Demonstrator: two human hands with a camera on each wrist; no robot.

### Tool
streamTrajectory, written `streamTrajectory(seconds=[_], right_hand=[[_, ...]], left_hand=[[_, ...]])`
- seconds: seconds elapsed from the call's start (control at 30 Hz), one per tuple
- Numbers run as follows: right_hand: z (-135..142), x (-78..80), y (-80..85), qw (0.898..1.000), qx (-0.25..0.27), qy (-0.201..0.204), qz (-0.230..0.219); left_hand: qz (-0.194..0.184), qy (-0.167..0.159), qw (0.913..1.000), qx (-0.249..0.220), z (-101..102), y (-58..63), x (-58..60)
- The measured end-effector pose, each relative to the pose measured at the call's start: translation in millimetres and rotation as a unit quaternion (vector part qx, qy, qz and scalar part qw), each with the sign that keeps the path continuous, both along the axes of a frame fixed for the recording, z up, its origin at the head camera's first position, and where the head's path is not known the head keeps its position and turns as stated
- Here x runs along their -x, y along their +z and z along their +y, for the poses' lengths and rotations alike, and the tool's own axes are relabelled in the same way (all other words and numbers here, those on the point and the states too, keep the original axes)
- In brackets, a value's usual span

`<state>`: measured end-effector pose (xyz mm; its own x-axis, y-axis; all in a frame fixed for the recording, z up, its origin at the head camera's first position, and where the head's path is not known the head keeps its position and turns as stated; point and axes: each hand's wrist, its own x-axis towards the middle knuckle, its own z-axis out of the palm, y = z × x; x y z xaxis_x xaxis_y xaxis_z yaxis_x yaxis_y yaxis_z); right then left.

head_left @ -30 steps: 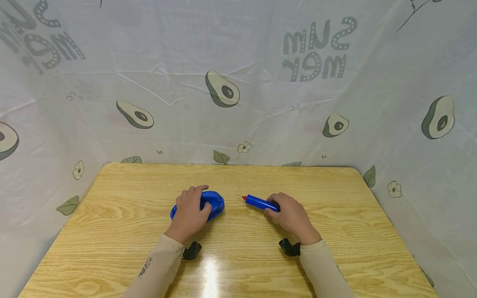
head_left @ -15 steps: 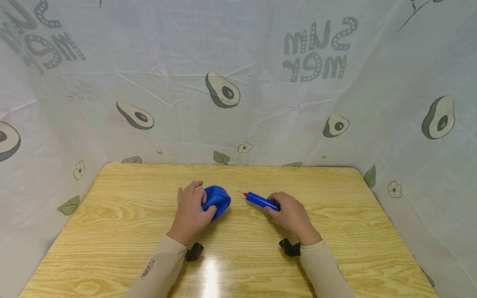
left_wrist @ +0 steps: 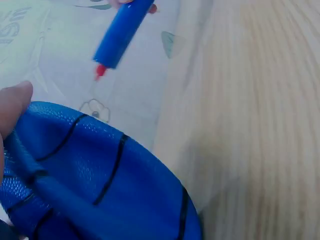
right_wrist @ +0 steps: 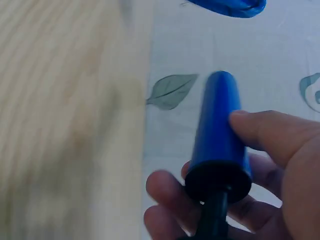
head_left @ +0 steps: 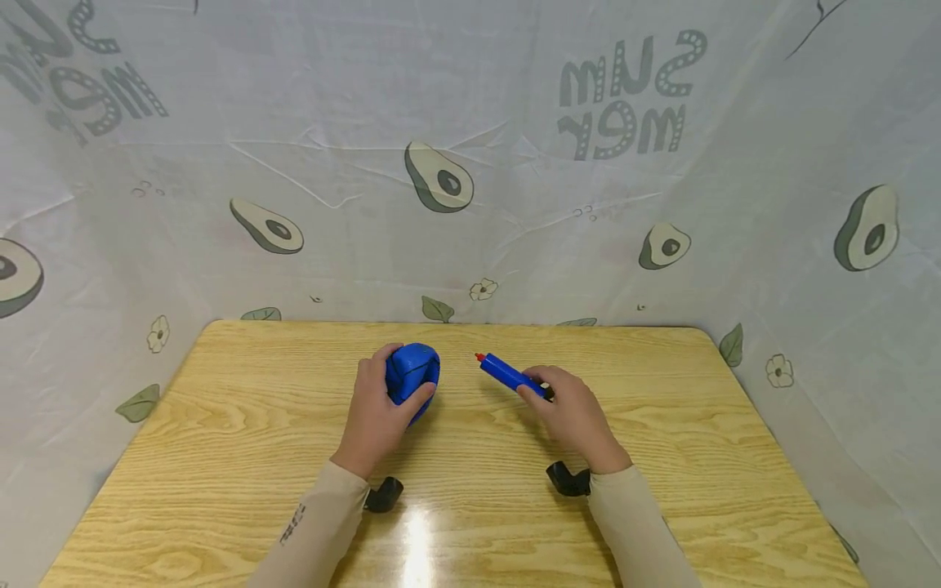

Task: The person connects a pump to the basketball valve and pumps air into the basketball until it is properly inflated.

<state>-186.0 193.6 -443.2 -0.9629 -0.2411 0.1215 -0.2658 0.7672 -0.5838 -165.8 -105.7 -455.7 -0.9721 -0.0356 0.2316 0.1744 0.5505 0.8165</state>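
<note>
Ball, pump now nearer far edge of desk.
My left hand grips ball, right hand grips pump; still unjoined.

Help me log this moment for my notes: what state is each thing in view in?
Blue ball, creased and caved in, not fully inflated.
Blue pump, tilted, apart from the ball, dark shaft partly exposed.
Left grip, holding the ball.
Right grip, holding the pump.
Wooden table, glare on its near part.
Printed sheet, creased.
</note>
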Motion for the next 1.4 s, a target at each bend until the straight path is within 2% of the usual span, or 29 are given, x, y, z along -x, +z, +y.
streamTrajectory(seconds=[0.1,0.23,0.33,0.43,0.6,0.83,1.0,1.1,1.4], right_hand=[[-2,-0.4,5.6,0.999,0.037,0.02,0.004],[-5,-3.9,11.0,0.996,0.06,0.066,0.025],[-6,-5.9,13.3,0.992,0.067,0.095,0.046],[-8,-6.4,15.7,0.99,0.075,0.108,0.058],[-9,-5.7,19.0,0.989,0.085,0.105,0.059],[-8,-1.4,26.0,0.988,0.103,0.102,0.048],[-6,-3.8,29.4,0.987,0.132,0.088,0.03],[-6,-5.3,30.2,0.986,0.135,0.094,0.032],[-5,-5.8,33.4,0.982,0.14,0.104,0.075]], left_hand=[[-0.011,0.006,0.9989,-0.046,1,-0.5,-0.3],[-0.048,0.012,0.9958,-0.078,2,-2.4,-1.6],[-0.062,0.009,0.9947,-0.081,2,-2.5,-1.8],[-0.052,-0.008,0.9956,-0.077,-1,-0.4,-1.3],[-0.024,-0.05,0.9971,-0.052,-9,8.6,1.8],[-0.044,-0.125,0.9893,-0.061,-19,14.8,12.1],[-0.018,-0.13,0.9913,-0.006,-21,16.4,15.7],[-0.018,-0.13,0.9912,0.019,-21,14.1,16.9],[0.003,-0.179,0.9839,0.0,-24,11.9,19.3]])
